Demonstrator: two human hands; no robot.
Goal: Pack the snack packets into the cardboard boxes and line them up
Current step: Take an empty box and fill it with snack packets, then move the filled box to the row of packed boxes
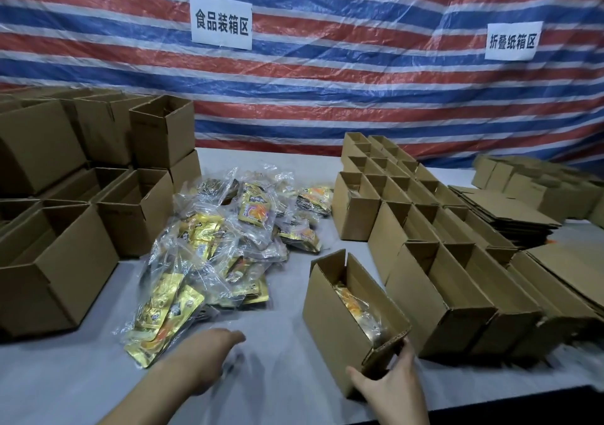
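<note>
The right hand point(389, 388) held the near end of an open cardboard box point(340, 320) that sat on the worktop point(287, 369) just left of the nearest row. Its thumb lay along the box's near left side and its fingers point(407, 348) curled round the right corner by the end flap. Gold snack packets point(356, 307) showed inside, so this box looked at least partly filled. It stood slightly askew and apart from the lined-up boxes point(434, 281), which ran in close rows away toward the striped tarpaulin point(327, 98). Whether all of those were full could not be told from here.

The left hand point(212, 346) was stretched toward the loose heap of snack packets point(222, 238) in clear bags at the middle of the worktop. It was blurred, held nothing, and its fingers looked loosely extended, short of the nearest bag.

By my reading the job was well under way but far from finished. Several rows were in place, yet a large heap lay unpacked. The stack of bigger empty boxes point(49, 261) on the left and the pile of flattened cartons point(523, 219) on the right suggested plenty of boxes not yet used. The box in hand probably needed either more packets or a push into line
</note>
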